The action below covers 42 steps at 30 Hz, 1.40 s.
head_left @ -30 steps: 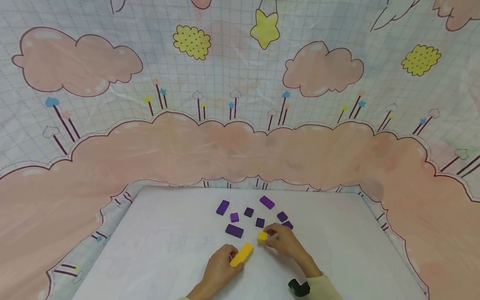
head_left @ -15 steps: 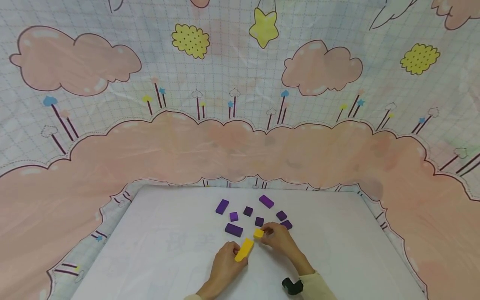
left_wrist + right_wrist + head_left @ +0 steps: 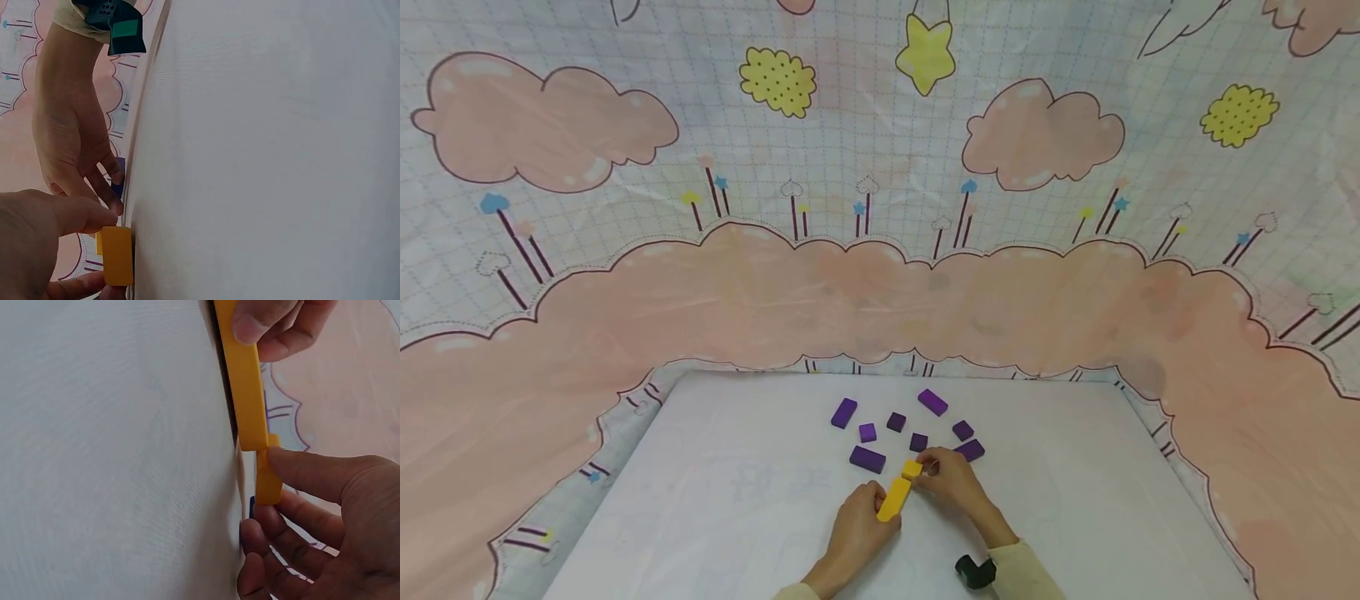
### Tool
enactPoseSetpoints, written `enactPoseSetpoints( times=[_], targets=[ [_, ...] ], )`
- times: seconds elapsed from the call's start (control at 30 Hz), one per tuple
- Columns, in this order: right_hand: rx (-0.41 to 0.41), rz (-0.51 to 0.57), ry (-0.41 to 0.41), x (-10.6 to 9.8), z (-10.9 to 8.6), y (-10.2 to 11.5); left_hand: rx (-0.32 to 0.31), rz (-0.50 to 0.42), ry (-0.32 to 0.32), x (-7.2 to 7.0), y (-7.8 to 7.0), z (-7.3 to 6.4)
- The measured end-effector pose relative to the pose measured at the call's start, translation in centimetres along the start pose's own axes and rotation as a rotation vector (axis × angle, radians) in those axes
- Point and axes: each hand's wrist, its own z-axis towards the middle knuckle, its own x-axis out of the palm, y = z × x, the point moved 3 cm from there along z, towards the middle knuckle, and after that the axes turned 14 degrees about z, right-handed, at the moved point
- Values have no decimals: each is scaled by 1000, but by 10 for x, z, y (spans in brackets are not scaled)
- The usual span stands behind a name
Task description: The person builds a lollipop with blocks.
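Observation:
My left hand (image 3: 859, 523) pinches a long yellow block (image 3: 894, 500) low over the white tabletop. In the left wrist view the block's end face (image 3: 117, 256) shows between thumb and fingers. My right hand (image 3: 957, 482) pinches a small yellow block (image 3: 912, 469) by thumb and fingertips. The small block sits right at the far end of the long one in the head view. From the right wrist view, the small block (image 3: 269, 478) overlaps the end of the long block (image 3: 245, 387), with the right thumb (image 3: 300, 465) against it.
Several purple blocks lie beyond my hands: a long one (image 3: 867, 459) at left, small cubes (image 3: 918, 442) mid-group, and a long one (image 3: 970, 451) beside my right hand. A dark device (image 3: 976, 572) sits at the right wrist. A cloud-printed cloth (image 3: 880, 292) rises behind the white table (image 3: 715, 483).
My right hand has brought the small yellow block leftward to the end of the long one. The left hand has shifted a little right and forward with its block.

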Motion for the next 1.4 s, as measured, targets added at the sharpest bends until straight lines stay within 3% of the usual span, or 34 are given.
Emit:
enactPoseSetpoints(
  times=[0.2, 0.6, 0.8, 1.1, 1.27, 1.4],
  targets=[
    [15, -25, 1, 4, 0, -1, 23, 42, 17, 2, 0, 1],
    [-7, -36, 14, 5, -1, -5, 119, -2, 25, -5, 5, -5],
    [-17, -29, 24, 5, 0, -8, 205, 1, 107, -12, 13, -4],
    [-30, -4, 19, 4, 0, -10, 461, 158, 299, -24, 28, 0],
    [-40, -1, 30, 3, 0, -11, 473, 187, 330, -20, 28, 4],
    [-30, 15, 37, 2, 1, -13, 488, 190, 300, -18, 26, 6]
  ],
)
